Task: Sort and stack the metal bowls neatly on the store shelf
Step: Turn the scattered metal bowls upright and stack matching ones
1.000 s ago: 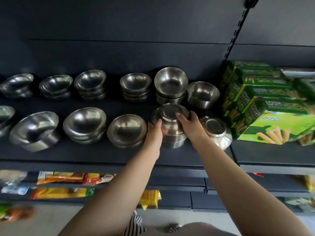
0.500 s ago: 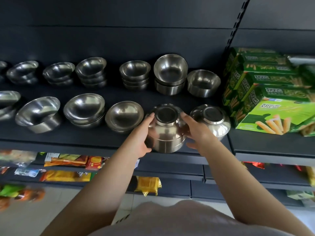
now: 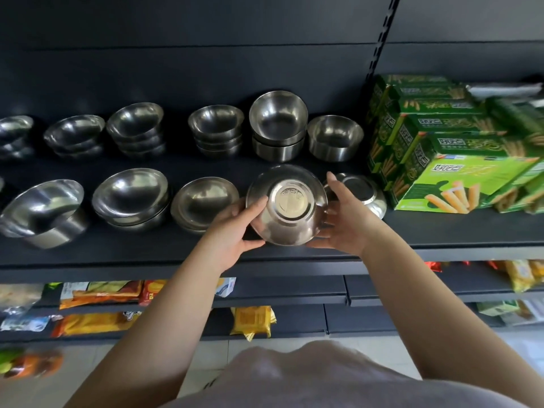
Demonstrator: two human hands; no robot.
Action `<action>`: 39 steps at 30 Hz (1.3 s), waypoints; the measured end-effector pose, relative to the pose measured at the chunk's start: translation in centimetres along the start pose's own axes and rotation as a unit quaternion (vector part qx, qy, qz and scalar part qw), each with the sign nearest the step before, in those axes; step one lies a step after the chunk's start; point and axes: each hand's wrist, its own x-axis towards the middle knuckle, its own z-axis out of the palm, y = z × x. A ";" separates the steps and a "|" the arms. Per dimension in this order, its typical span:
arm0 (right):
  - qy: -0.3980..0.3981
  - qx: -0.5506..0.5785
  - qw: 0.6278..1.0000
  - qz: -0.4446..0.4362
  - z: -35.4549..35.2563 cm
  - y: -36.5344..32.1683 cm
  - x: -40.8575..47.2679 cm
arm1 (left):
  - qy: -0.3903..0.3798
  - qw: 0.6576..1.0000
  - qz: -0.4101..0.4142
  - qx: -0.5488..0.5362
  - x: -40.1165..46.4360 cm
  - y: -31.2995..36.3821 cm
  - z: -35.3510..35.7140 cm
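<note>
Two hands (image 3: pixel 235 228) hold one upturned bowl (image 3: pixel 287 206). At three o'clock lies one more upturned bowl (image 3: pixel 360 191). Toward twelve o'clock stand six bowl stacks (image 3: pixel 278 125); toward nine o'clock, three (image 3: pixel 131 197).

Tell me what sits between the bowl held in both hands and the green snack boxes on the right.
In the head view, one upside-down bowl lies on the shelf between the held bowl and the green snack boxes.

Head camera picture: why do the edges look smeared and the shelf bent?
Head view: the wide-angle lens bows the shelf edge; the green snack boxes at right and packets at lower left are motion-blurred; the upturned bowl held in the left hand and right hand stays sharp, with glare on its base.
</note>
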 end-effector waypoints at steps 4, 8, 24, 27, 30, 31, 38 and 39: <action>0.011 -0.019 1.000 0.006 0.4 0.1 0.0 | -0.054 0.995 0.055 0.067 -0.5 0.0 -0.3; 0.010 -0.023 1.000 -0.016 0.7 0.8 0.0 | -0.067 0.991 0.056 0.106 -0.4 0.2 -0.6; -0.001 -0.215 0.957 -0.195 0.1 2.8 -0.2 | 0.034 0.989 -0.065 0.129 0.3 0.8 1.3; -0.017 -0.144 0.974 -0.171 -0.2 2.8 0.1 | 0.040 0.990 -0.036 0.129 0.1 -0.2 1.2; -0.015 -0.122 0.975 -0.183 -0.2 2.5 0.3 | 0.028 0.990 -0.005 0.135 0.0 -0.7 1.2; -0.014 -0.118 0.974 -0.191 -0.2 2.4 0.5 | 0.021 0.990 0.012 0.138 -0.1 -0.8 1.1; -0.065 -0.174 0.948 -0.260 -0.5 1.1 0.6 | 0.011 0.952 0.249 0.175 0.8 -1.8 0.2; -0.064 -0.198 0.940 -0.269 -0.6 1.2 0.7 | 0.013 0.945 0.269 0.184 1.0 -2.3 -0.1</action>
